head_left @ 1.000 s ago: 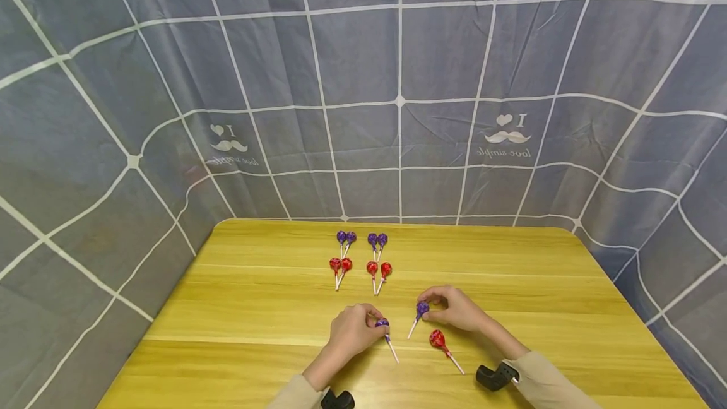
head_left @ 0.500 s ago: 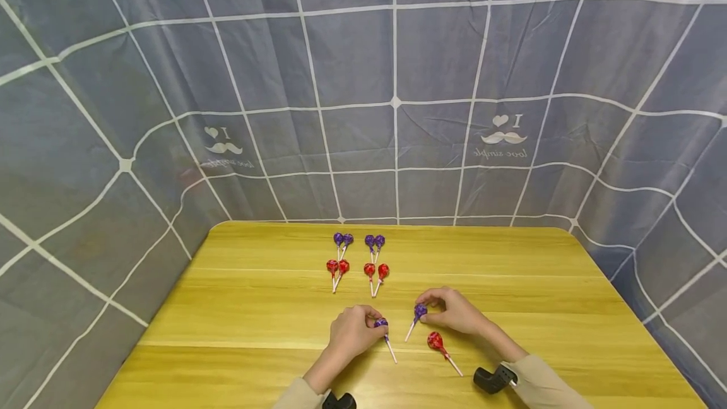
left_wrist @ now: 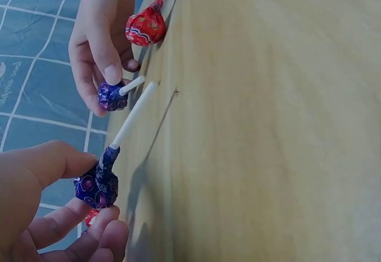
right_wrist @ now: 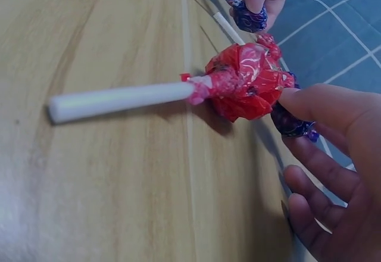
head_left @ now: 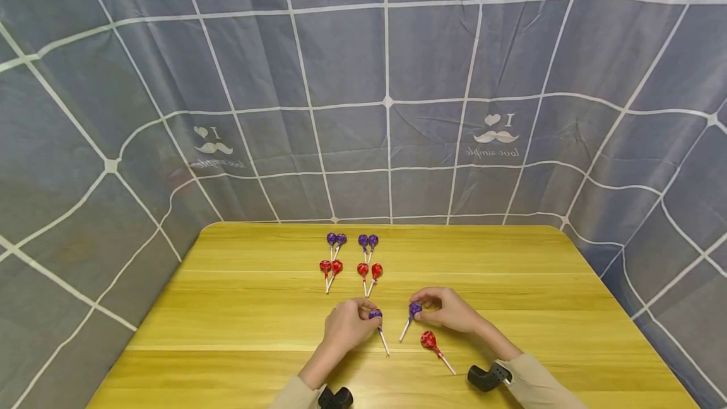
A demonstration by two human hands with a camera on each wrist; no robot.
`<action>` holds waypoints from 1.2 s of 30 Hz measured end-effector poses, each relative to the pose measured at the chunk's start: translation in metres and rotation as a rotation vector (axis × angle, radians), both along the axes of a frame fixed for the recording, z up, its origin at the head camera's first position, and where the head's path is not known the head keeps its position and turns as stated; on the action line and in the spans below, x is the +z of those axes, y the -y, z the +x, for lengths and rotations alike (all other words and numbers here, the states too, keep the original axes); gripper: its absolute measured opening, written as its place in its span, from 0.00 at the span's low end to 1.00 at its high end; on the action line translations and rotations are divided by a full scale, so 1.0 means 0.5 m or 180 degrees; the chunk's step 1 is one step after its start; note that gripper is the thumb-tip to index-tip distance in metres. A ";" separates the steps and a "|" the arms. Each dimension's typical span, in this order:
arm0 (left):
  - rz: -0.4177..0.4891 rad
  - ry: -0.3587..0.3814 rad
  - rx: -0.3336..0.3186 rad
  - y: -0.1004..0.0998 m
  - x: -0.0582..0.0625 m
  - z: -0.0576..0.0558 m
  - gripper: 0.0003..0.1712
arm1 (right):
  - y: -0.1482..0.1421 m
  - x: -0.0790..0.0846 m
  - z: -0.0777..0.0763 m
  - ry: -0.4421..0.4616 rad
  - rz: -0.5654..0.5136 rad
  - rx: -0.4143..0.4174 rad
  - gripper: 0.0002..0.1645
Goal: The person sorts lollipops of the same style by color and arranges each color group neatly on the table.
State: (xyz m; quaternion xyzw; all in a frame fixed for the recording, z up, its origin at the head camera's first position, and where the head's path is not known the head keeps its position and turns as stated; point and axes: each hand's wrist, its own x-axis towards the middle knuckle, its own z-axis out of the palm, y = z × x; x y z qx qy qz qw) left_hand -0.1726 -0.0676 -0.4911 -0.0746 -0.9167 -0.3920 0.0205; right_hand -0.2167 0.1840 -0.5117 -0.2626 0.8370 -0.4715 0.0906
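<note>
My left hand (head_left: pixel 345 326) pinches a purple-wrapped lollipop (left_wrist: pixel 97 186) by its candy head, between thumb and fingers. Its white stick points toward my side of the table, and in the left wrist view its shadow falls apart from it. To the right, my right hand (head_left: pixel 450 309) pinches a second purple lollipop (head_left: pixel 415 309) by the head, stick slanting toward me. A red lollipop (head_left: pixel 428 339) lies on the table just in front of the right wrist; in the right wrist view this red lollipop (right_wrist: pixel 244 83) partly covers the purple one.
Farther back on the wooden table (head_left: pixel 255 308) lie two groups of lollipops, purple pairs (head_left: pixel 336 239) behind red pairs (head_left: pixel 370 269), with crossing sticks. A grey curtain (head_left: pixel 352 137) with white lines hangs behind the table and along its sides.
The head view has swung slightly, so everything sits farther left in it. My left hand has moved a little away from me with its purple lollipop. The right hand keeps its hold.
</note>
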 end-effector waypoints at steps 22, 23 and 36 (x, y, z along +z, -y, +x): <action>0.0159 -0.0039 -0.0143 -0.030 0.056 -0.070 0.14 | 0.015 0.079 -0.007 -0.0086 -0.0095 -0.0342 0.17; 0.0164 -0.0038 -0.0134 -0.030 0.059 -0.076 0.14 | 0.016 0.083 -0.009 -0.0082 -0.0066 -0.0360 0.17; 0.0161 -0.0120 0.0018 -0.029 0.104 -0.147 0.15 | -0.009 0.070 -0.088 -0.0253 -0.0094 -0.0499 0.18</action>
